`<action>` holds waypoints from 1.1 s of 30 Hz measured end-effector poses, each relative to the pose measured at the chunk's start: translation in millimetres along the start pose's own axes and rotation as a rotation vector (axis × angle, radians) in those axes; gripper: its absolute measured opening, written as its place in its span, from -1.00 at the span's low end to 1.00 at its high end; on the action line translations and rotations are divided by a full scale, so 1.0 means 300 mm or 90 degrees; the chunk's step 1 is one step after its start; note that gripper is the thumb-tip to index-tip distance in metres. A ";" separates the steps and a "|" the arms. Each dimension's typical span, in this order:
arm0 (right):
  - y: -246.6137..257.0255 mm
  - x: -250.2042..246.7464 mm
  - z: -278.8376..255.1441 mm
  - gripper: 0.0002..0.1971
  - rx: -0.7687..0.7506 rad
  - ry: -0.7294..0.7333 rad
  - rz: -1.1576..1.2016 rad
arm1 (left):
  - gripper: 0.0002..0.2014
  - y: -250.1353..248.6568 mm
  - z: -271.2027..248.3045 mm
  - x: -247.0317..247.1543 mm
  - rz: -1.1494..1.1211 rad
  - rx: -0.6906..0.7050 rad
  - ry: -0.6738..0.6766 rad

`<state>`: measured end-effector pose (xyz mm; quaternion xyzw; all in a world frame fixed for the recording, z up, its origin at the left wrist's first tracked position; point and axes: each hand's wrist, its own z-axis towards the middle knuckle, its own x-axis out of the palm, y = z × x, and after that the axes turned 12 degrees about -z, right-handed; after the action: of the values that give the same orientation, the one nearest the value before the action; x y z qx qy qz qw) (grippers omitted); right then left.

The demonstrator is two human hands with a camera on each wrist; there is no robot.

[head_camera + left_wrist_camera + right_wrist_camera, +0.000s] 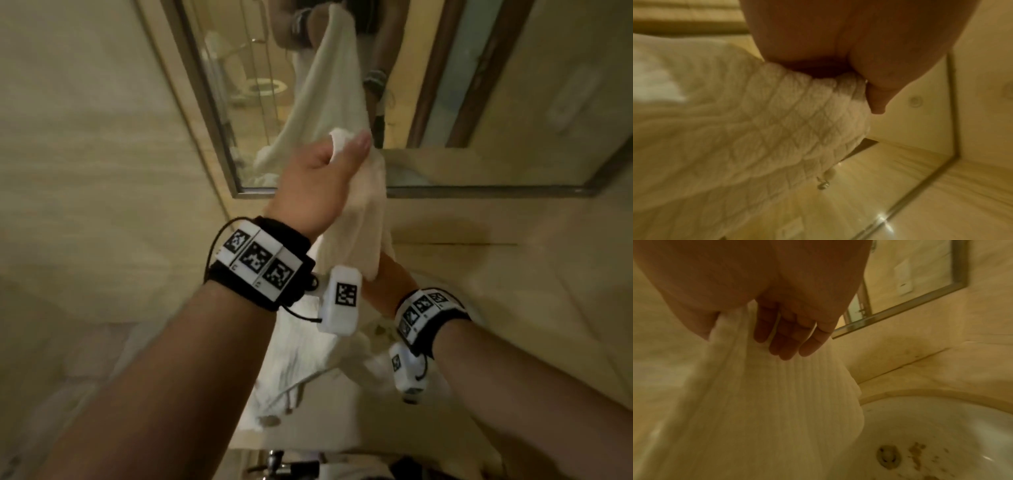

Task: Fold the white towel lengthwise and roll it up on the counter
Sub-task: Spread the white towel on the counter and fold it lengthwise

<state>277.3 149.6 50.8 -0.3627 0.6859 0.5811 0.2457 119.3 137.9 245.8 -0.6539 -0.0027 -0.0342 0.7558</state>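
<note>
1. A framed mirror (308, 102) hangs on the beige wall ahead of me and reflects the towel and both my banded arms.
2. Below, a white sink (941, 426) is set into the stone counter (931, 369); brown stains ring its drain (887, 456).
3. A metal tap (274, 462) pokes in at the bottom edge of the head view, blurred.
4. My left forearm crosses the middle of the head view and hides much of the counter; the hanging cloth covers the sink's near side.
5. My left hand (318, 181), raised in front of the mirror, is clenched round a bunched top corner of the towel (363, 219), thumb pressed against the fabric.
6. My right hand (777, 308) sits lower, thumb on one side and fingers (785, 337) laid nearly straight on the other, pinching the towel between them (in the head view the cloth hides this hand).
7. The towel is held in the air above the sink, its lower end drooping toward the counter.
8. It is white, ribbed near my right hand, diamond-quilted near my left, and creased in loose vertical folds.
</note>
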 end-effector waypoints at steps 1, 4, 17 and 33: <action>-0.045 -0.040 -0.014 -0.32 0.038 -0.008 0.003 | -0.51 -0.042 -0.003 0.065 -0.006 0.025 0.017; -0.175 -0.155 -0.048 -0.35 0.078 0.010 -0.031 | -0.59 -0.140 -0.008 0.236 -0.076 0.066 0.066; -0.708 -0.967 -0.256 -0.72 0.322 -0.499 -0.038 | -0.91 -0.256 0.272 0.848 -0.100 0.160 0.171; -1.093 -0.827 -0.617 -0.65 0.525 -0.334 -0.203 | -0.64 0.480 0.082 0.912 -0.125 -0.381 0.125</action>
<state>702.6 1.4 73.8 -0.1779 0.7095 0.2890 0.6176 401.1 169.6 120.4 -0.8371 0.0175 -0.1694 0.5199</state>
